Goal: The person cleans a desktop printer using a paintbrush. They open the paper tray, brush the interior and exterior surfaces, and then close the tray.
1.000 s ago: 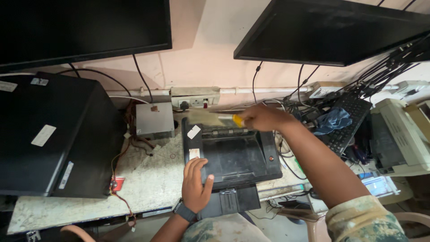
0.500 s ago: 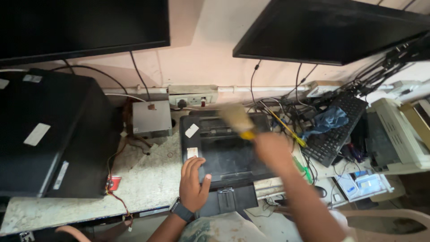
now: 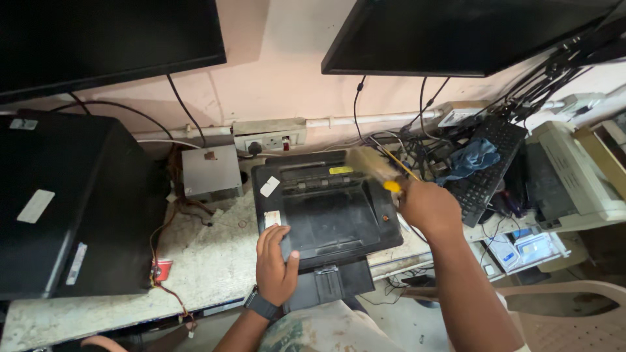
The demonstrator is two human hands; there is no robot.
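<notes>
A black printer (image 3: 326, 208) lies on a pale speckled worktop (image 3: 208, 267), its output tray hanging over the front edge. My left hand (image 3: 275, 264) rests flat on the printer's front left corner; a dark watch is on that wrist. My right hand (image 3: 427, 207) is closed on a brush with a yellow handle (image 3: 391, 186). The brush's pale bristles (image 3: 365, 163) are blurred over the printer's back right corner.
A black computer case (image 3: 65, 208) lies at the left. A grey power supply box (image 3: 210, 173) with loose wires sits behind the printer. Two dark monitors (image 3: 456, 32) hang above. A keyboard (image 3: 489, 163), tangled cables and a pale printer (image 3: 567, 176) crowd the right.
My right hand with the brush swung from the printer's back edge toward the front right, and is now back at the rear right corner. My left hand stayed put.
</notes>
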